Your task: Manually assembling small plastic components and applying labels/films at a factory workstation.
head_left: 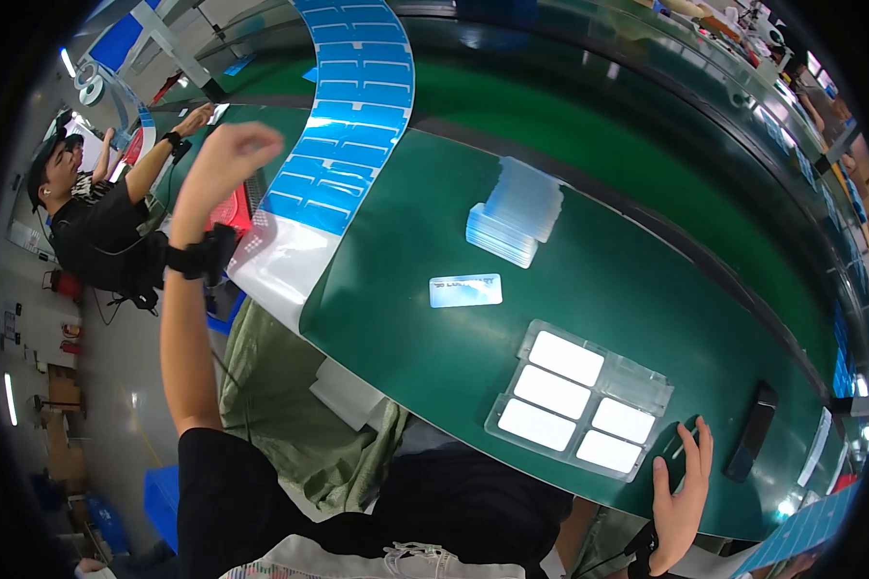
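Observation:
My left hand is raised over the left side, beside a strip of blue labels on white backing. Its fingers are curled together in a pinch, slightly blurred; anything between them is too small to make out. My right hand rests on the green table with fingers apart, beside a clear plastic tray. Several white rectangular pieces lie in the tray, and its upper right slot holds none. One blue-and-white card lies flat left of the tray. Farther back is a fanned stack of pale blue cards.
A black oblong object lies right of my right hand. Under my left arm sits a red basket. A green conveyor belt runs behind the table. At the far left, a co-worker reaches toward the line.

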{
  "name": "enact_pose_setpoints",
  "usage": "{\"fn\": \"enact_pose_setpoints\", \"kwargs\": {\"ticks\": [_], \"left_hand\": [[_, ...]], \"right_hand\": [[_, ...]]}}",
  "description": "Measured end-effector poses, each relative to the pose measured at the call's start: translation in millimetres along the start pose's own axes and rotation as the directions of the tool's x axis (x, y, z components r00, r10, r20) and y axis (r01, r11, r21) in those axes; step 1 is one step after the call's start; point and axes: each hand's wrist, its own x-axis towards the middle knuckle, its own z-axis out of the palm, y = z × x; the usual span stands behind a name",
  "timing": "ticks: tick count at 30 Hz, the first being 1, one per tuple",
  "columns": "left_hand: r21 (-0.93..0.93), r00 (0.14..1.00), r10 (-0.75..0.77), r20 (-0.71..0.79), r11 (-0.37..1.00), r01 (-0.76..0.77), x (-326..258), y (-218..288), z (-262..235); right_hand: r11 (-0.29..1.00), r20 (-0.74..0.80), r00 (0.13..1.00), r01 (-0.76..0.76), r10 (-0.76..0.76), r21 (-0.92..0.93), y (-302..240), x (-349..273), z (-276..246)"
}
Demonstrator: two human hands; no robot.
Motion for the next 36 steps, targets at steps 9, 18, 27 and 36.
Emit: {"fn": "enact_pose_setpoints", "kwargs": {"ticks": [9, 18, 27, 36], "left_hand": [[0.096, 0.861, -0.387, 0.328, 0.921, 0.378, -67.9, -223.6, -17.6], [0.195, 0.905, -0.308, 0.295, 0.946, 0.258, -56.8, -222.3, 1.4], [0.058, 0.931, -0.332, 0.148, 0.943, 0.327, -68.5, -200.3, -18.7], [-0.002, 0.778, -0.446, 0.443, 0.867, 0.499, -72.8, -177.5, -42.4]], "right_hand": [[1.0, 0.014, 1.0, 0.014, -0.014, -0.014, -4.9, 5.6, 0.3], [1.0, 0.0, 1.0, 0.022, -0.022, -0.015, -3.7, 3.4, 1.6], [0.999, 0.006, 1.0, 0.029, -0.029, -0.023, -3.3, 4.6, 0.3], [0.999, 0.004, 0.999, 0.039, -0.039, -0.018, -2.1, 3.9, 0.3]]}}
